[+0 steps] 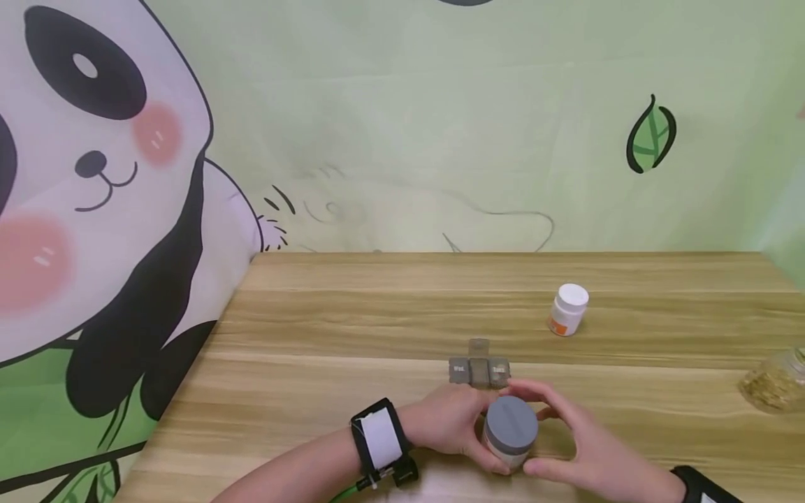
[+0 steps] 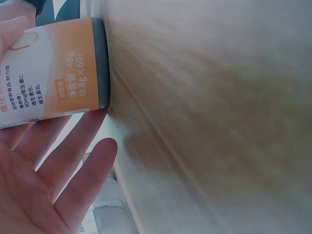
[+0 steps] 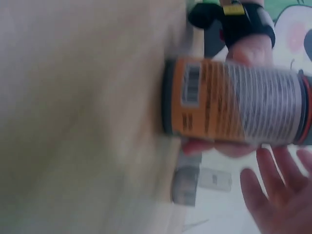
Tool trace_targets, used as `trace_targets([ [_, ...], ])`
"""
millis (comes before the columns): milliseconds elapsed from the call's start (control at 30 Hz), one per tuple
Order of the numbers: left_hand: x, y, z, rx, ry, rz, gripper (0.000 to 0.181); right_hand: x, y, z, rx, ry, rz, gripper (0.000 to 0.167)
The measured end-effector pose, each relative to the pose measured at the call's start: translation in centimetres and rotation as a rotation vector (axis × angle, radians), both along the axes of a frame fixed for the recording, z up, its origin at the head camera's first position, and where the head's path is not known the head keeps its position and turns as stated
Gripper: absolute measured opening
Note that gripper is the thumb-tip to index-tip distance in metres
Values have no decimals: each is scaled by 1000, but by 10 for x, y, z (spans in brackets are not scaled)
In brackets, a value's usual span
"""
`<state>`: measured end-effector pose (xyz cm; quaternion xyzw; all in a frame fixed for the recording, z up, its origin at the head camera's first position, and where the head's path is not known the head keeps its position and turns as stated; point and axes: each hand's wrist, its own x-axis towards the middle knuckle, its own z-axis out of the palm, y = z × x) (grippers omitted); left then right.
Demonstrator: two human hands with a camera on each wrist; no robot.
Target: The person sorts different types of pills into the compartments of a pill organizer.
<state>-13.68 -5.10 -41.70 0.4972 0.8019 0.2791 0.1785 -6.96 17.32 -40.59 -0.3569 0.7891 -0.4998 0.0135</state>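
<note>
A bottle with a grey lid [image 1: 512, 425] stands upright on the table, its orange and white label [image 2: 53, 73] facing the left wrist view. My left hand [image 1: 449, 420] grips its side, thumb in front and fingers behind. Around the other side is my right hand [image 1: 588, 447], fingers apart and curved loosely; in the right wrist view a gap separates these fingers [image 3: 275, 185] from the bottle [image 3: 234, 102]. Just behind the hands lies a small grey pill organizer [image 1: 460, 370], with a middle lid [image 1: 479, 347] raised.
Farther back on the right stands a white bottle [image 1: 569, 309] with an orange label patch. A clear jar [image 1: 775, 383] of yellowish contents is at the right edge. Behind the wooden table [image 1: 352, 307] hangs a green panda-print cloth [image 1: 390, 126].
</note>
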Motion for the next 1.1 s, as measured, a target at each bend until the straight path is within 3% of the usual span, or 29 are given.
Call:
trace_targets([
  [133,1,1,0,14,9,-2,50,5,-8,-6,-55,-13,-137,76],
  [267,2,1,0,21,17,2,50,0,-13,-11,-87,9,-171,66],
  [333,2,2,0,22,9,1,50,-6,-11,-12,-111,25,-127,62],
  [433,2,2,0,11,1,4,50,-16,-4,-11,-132,34,6,60],
  [567,1,1,1,-11,-10,14,51,-23,3,-6,-95,-52,167,62],
  [667,0,0,0,-12,-24,19,55,-21,6,-2,-33,-106,190,65],
  [833,2,1,0,-14,-18,36,60,-10,7,-1,-29,-55,109,75],
  [1100,0,2,-2,7,5,4,47,8,-7,-11,-108,-24,-150,83],
])
